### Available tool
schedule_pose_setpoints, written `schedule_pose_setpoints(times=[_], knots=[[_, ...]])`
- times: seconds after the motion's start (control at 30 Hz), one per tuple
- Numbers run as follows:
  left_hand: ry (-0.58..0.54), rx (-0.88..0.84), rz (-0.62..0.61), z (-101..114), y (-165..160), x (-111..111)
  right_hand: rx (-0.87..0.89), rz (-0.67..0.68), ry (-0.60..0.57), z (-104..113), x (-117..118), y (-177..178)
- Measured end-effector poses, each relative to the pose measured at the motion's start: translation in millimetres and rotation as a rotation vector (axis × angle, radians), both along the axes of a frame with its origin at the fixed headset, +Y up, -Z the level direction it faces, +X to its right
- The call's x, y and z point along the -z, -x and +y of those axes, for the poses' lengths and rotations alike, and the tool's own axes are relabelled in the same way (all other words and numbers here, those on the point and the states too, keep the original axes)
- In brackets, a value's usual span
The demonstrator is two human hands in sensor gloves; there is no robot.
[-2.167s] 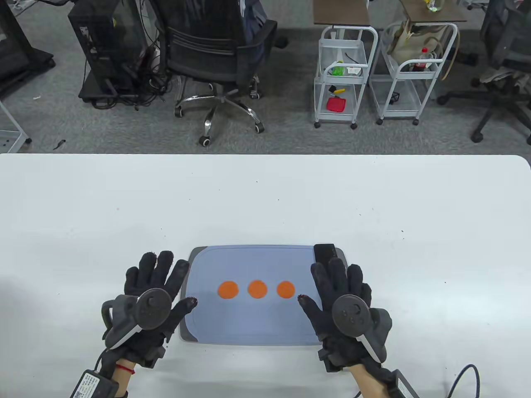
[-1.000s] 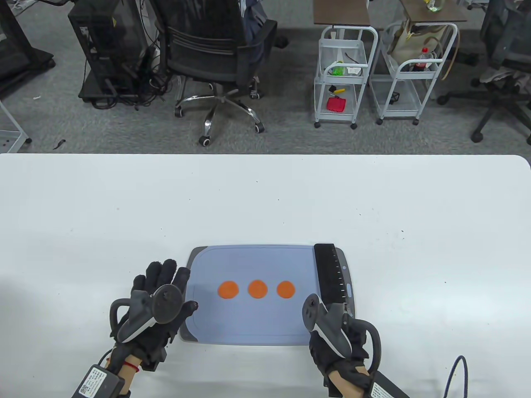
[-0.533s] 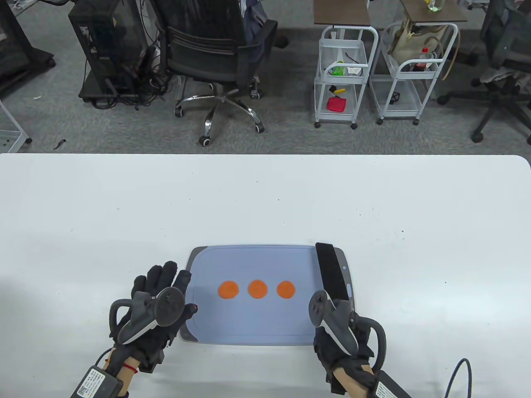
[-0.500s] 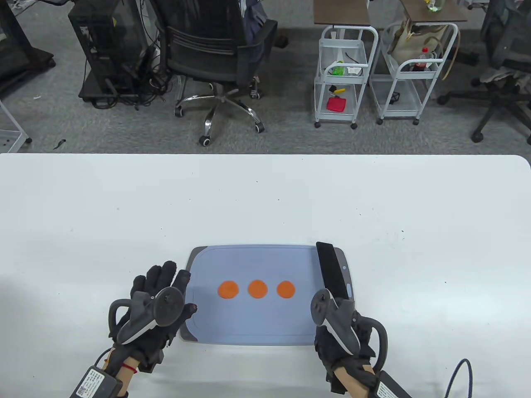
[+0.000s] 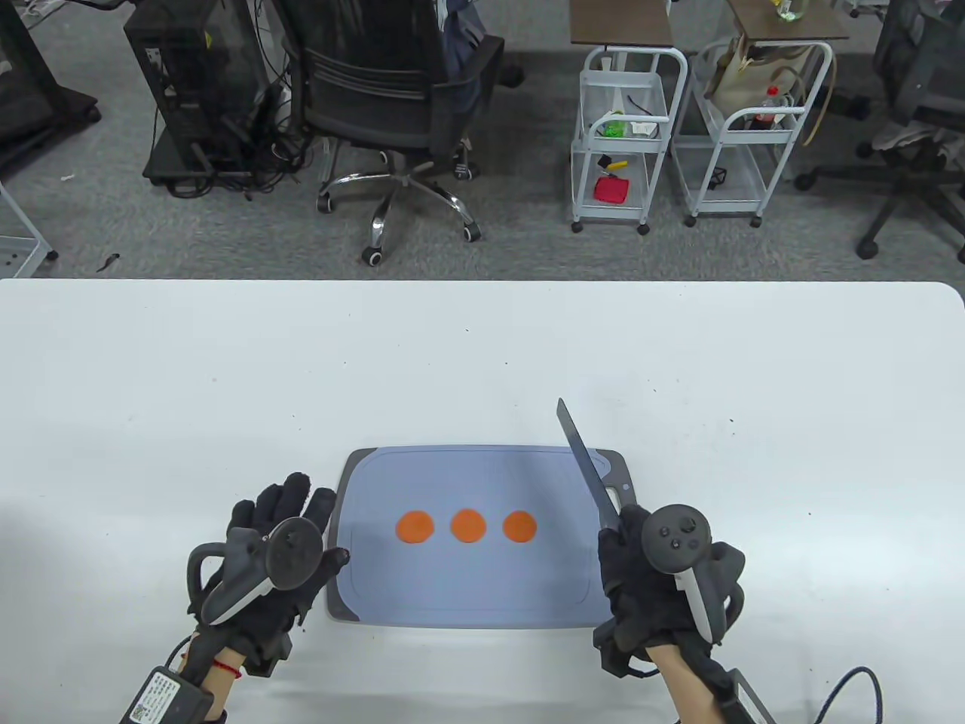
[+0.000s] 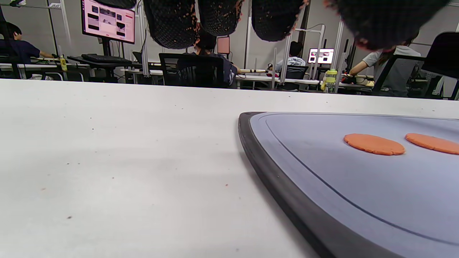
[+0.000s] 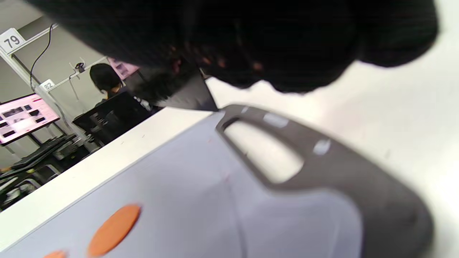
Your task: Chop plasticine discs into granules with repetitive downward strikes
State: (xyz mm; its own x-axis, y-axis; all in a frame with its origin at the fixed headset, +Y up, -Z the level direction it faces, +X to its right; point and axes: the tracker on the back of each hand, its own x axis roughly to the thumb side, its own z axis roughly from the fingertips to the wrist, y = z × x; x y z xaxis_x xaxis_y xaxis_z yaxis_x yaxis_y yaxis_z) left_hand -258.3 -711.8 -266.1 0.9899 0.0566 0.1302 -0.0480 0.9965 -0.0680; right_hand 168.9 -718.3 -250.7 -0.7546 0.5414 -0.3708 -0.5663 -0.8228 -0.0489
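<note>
- Three discs (image 5: 467, 526) sit whole in a row mid-board (image 5: 452, 588), nothing chopped yet.
- My right hand (image 5: 654, 581) is clenched round the knife (image 5: 586, 466) handle, blade edge-up and angled out over the board's far right corner. Right wrist view is mostly glove, so I can't really see the handle itself.
- My left hand (image 5: 271, 550) is loose and holding nothing, beside the board's left edge.
- To do this well: I'd swing over the right disc, keep the blade square, drop straight down, short quick strikes, left hand steadying the board.
- A second ago the knife lay flat on the board's right side; now it's lifted and turned on edge.
</note>
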Motion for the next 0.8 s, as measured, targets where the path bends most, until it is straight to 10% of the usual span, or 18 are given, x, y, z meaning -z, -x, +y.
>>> schedule_pose_setpoints(times=[0.3, 0.8], knots=[[0.021, 0.002, -0.024, -1, -1, -1, 0.157, -0.003, 0.184, -21, -12, 37], [0.069, -0.023, -0.015, -6, 3, 2, 0.134, 0.026, 0.161, -27, -10, 99]])
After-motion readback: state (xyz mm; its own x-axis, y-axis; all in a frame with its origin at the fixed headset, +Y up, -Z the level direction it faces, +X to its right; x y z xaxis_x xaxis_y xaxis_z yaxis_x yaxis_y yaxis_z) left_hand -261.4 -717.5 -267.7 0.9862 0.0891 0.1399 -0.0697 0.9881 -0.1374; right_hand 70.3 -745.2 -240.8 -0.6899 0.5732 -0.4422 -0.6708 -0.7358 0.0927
